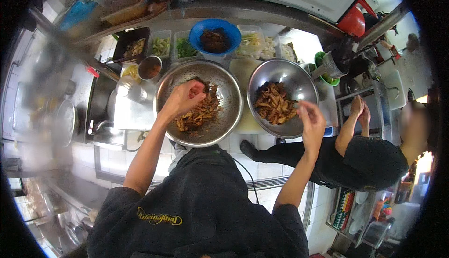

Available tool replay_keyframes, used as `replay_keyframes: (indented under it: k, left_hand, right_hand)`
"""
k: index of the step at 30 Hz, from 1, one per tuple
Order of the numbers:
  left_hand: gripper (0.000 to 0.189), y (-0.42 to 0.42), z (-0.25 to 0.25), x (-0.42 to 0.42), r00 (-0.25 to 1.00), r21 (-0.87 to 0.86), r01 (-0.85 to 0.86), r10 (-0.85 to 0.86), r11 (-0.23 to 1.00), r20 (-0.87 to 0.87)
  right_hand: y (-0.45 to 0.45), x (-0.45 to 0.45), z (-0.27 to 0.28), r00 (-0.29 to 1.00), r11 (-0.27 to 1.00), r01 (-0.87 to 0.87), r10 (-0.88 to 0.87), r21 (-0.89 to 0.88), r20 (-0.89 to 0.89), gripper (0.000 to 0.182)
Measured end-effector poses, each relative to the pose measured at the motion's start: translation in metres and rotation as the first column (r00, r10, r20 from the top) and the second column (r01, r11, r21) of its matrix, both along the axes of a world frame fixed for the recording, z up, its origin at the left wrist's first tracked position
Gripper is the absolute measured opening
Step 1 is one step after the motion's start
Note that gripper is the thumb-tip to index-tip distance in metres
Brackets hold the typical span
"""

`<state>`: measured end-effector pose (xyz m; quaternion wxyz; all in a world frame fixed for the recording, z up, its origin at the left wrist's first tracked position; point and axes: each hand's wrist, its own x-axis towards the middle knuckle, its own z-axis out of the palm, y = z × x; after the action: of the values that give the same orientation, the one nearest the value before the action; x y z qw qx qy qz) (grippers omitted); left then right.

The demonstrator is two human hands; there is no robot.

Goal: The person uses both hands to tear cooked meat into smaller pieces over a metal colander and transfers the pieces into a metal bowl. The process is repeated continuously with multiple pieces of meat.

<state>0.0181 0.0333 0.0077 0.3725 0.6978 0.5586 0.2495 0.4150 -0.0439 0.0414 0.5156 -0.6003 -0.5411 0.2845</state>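
Before me stand two metal bowls. The left one is a perforated steel colander (226, 117) holding shredded brown cooked meat (194, 117). Over that meat hovers my left hand (184, 98), its fingers curled; whether a piece is between them is hidden. The right one is a smooth steel mixing bowl (301, 82) with larger brown meat strips (275, 103) in it. My right hand (312, 117) is at this bowl's right rim, thumb and fingertips drawn together by the meat. Something small may be at those fingertips, but it is too blurred to tell.
A blue bowl (233, 40) of dark food stands behind, among clear tubs of cut vegetables (161, 46). A steel container (150, 68) is left of the colander. A white cutting board (242, 68) lies partly under the bowls. Another person (368, 160) stands close on the right.
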Motion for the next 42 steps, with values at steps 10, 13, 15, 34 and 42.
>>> replay_keyframes:
  k: [10, 13, 15, 34, 42]
  left_hand:
    - [0.031, -0.035, -0.121, -0.061, 0.668, 0.035, 0.297, -0.182, 0.954, -0.722]
    - [0.031, -0.031, -0.128, -0.057, 0.712, 0.096, 0.256, -0.121, 0.962, -0.691]
    - [0.029, -0.031, -0.121, -0.051, 0.768, 0.106, 0.189, -0.08, 0.976, -0.635]
    - [0.032, -0.053, 0.015, -0.012, 0.831, -0.235, 0.005, 0.126, 0.972, 0.541]
    - [0.031, -0.061, 0.021, -0.007, 0.658, -0.151, 0.136, 0.025, 0.979, 0.752]
  right_hand:
    - [-0.02, -0.023, -0.056, 0.976, 0.98, -0.101, 0.064, -0.173, -0.209, 0.021]
    - [-0.009, -0.039, -0.05, 0.96, 0.974, -0.161, 0.116, -0.161, -0.256, 0.02]
    - [-0.005, -0.055, -0.046, 0.939, 0.967, -0.216, 0.167, -0.136, -0.301, 0.019]
    - [0.001, -0.189, -0.009, 0.924, 0.921, -0.383, 0.38, 0.069, 0.049, 0.028]
    - [0.014, -0.187, -0.022, 0.784, 0.824, -0.566, 0.531, -0.019, -0.322, 0.029]
